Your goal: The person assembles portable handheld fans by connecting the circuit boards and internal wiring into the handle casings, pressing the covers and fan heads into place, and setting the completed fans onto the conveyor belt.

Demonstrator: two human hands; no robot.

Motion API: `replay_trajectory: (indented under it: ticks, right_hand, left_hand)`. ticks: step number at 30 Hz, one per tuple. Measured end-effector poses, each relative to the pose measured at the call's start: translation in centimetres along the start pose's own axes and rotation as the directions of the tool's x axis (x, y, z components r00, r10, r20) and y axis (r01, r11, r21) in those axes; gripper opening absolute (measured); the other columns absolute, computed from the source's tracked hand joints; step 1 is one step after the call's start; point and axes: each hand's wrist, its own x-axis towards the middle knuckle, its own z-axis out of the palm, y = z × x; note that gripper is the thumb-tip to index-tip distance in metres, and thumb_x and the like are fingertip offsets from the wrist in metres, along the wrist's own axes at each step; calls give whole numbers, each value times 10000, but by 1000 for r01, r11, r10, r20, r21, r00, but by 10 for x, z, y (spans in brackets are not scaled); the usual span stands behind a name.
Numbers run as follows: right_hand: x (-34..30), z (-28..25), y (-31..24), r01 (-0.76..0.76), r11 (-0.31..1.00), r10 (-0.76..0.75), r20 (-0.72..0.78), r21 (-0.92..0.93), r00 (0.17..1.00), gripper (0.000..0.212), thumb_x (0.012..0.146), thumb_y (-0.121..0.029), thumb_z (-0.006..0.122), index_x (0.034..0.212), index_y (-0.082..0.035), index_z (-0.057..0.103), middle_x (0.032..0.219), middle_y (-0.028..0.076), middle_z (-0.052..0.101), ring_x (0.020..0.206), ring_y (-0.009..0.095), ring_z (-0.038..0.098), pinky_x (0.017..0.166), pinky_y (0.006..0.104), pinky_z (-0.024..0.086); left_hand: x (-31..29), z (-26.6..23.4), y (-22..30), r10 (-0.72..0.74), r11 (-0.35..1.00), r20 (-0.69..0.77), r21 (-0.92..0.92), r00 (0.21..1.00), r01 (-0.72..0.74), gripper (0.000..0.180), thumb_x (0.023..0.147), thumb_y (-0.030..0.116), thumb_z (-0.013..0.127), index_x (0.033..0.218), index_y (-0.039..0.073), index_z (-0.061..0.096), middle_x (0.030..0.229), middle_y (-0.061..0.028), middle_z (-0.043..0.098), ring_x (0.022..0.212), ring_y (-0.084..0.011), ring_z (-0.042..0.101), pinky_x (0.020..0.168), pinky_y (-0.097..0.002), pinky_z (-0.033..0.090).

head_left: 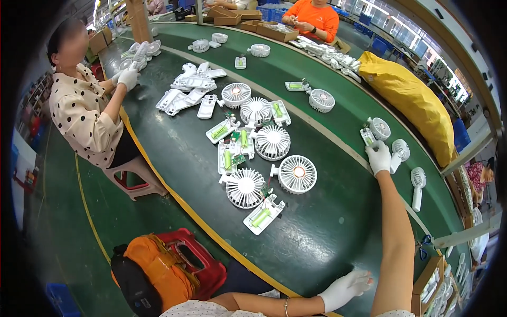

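My right hand (378, 157), in a white glove, reaches forward onto the green conveyor belt. Its fingers are closed at the lower end of an opened white handheld fan (379, 128), whose handle shows its inside. Close to that hand's right side lies another white handheld fan (400, 150). My left hand (346, 291), gloved in white as well, rests low over the dark green table (327, 240) with fingers stretched out, holding nothing. Mid-table, several opened fans lie grouped, among them a round fan head (297, 174) and a handle half with a green battery (261, 216).
White handle shells (193, 84) are piled farther back. A co-worker in a dotted shirt (87, 116) handles fans at the left; another in orange (317, 21) sits across the belt. A yellow sack (412, 100) lines the far side. Scissors (423, 247) and a carton (430, 282) are at right.
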Motion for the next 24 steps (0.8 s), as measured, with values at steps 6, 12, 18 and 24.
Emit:
replay_trajectory:
  ticks: [6,12,18,24]
  right_hand:
    - [-55,-41,-9,70,943,5,-225,324,974,201,810,-183,737,866,-11,647,745,32,586,724,159,539,691,320,440]
    - [-132,-87,-6,-158,720,209,7,676,978,72,876,-75,618,920,-19,629,755,7,589,646,77,524,607,234,429]
    - [-250,-153,-44,-448,293,384,325,845,864,87,845,-55,595,926,-23,595,797,41,590,652,111,554,617,243,469]
    - [-361,-198,-41,-534,205,222,492,820,842,121,818,27,609,935,-2,599,923,84,635,784,149,619,674,271,541]
  left_hand:
    - [-6,-2,14,61,994,-2,88,998,-61,452,1051,151,455,1467,1,360,1397,-166,539,1255,-258,566,1036,-372,465]
    - [-6,3,22,4,1000,-35,24,999,-4,482,1037,170,498,1462,-14,363,1383,-182,529,1241,-272,574,1032,-369,478]
    - [-4,-3,19,117,986,-183,-94,976,-136,593,1003,126,557,1498,-10,260,1472,-191,425,1301,-258,515,1074,-394,446]
    - [5,-2,20,299,937,-97,219,949,-273,438,997,134,554,1387,-5,412,1358,-119,545,1155,-132,563,965,-293,477]
